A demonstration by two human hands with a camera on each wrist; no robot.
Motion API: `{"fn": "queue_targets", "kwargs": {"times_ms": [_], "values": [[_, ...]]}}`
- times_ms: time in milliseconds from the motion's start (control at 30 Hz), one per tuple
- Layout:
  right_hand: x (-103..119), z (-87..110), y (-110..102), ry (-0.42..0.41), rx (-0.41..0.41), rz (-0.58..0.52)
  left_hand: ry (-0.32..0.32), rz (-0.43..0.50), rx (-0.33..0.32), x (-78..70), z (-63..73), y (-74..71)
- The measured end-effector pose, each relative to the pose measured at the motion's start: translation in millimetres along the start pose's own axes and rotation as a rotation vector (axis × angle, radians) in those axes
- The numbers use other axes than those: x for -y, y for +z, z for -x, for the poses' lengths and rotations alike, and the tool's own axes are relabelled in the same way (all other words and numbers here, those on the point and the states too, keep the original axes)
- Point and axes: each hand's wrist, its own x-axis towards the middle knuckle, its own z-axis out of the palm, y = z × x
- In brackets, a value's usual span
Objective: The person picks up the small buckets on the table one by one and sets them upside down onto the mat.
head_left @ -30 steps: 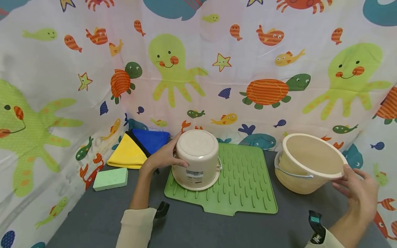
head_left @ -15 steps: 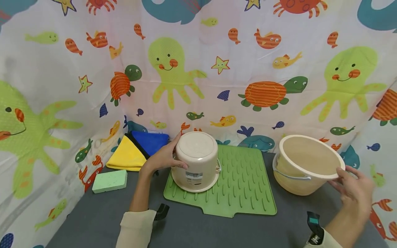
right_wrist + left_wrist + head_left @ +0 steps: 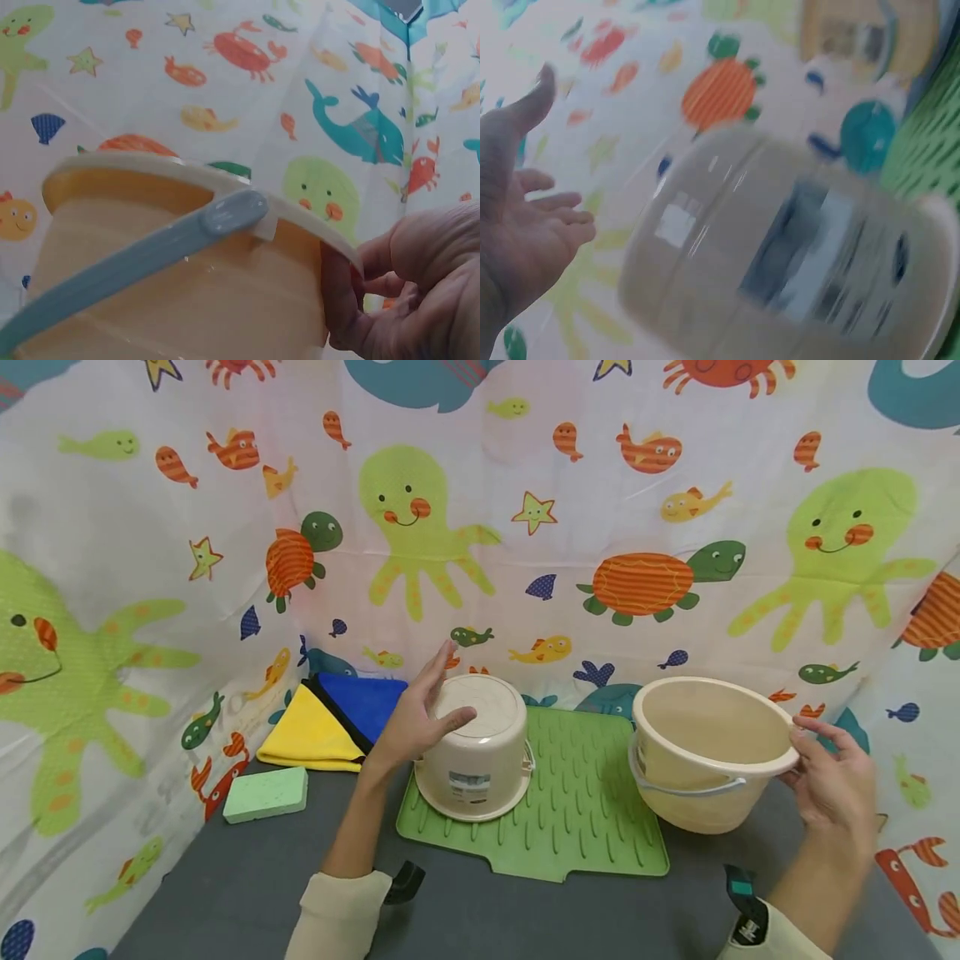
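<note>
While right hand point(image 3: 836, 781) grips bucket point(image 3: 697, 768), left hand point(image 3: 415, 720) spread, upturned pail point(image 3: 483, 752) occupying mat's point(image 3: 585, 785) left.

White fabric backdrop point(image 3: 495, 468), behind and along both sides. Sea print: green octopuses point(image 3: 405, 477), orange-shelled turtles point(image 3: 641, 583), crabs point(image 3: 723, 370), fish point(image 3: 652, 450), stars point(image 3: 535, 512), teal whales point(image 3: 375, 139). Dark grey tabletop point(image 3: 585, 927) below. Soft light; left side of backdrop creased, greyish in places.

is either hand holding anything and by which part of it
The right hand pinches the open-topped bucket by its rim, on the right side. The left hand holds nothing; a gap shows between it and the upturned bucket.
</note>
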Motion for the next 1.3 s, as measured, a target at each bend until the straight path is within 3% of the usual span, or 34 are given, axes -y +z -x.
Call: {"fn": "queue_targets", "kwargs": {"times_ms": [233,400,567,833,1067,1300], "values": [[-0.2,8.2,18.1,-0.127,0.279,-0.15,0.026,0.197,-0.005,-16.3,-5.0,55.3],[-0.7,14.5,32.3,-0.162,0.392,-0.124,0.032,0.249,-0.01,-20.6,-4.3,75.6],[1.7,23.3,49.3,-0.156,0.471,-0.086,0.018,0.273,-0.029,-25.0,-2.9,83.0],[2.0,39.0,68.5,-0.225,0.623,0.015,-0.004,0.209,-0.131,-29.6,-1.4,90.7],[4.9,46.0,79.1,-0.257,0.835,0.067,-0.002,0.165,-0.11,-37.0,-0.6,89.7],[4.5,48.1,88.1,-0.308,0.904,0.13,-0.061,0.037,-0.069,-39.2,0.0,83.0]]}}
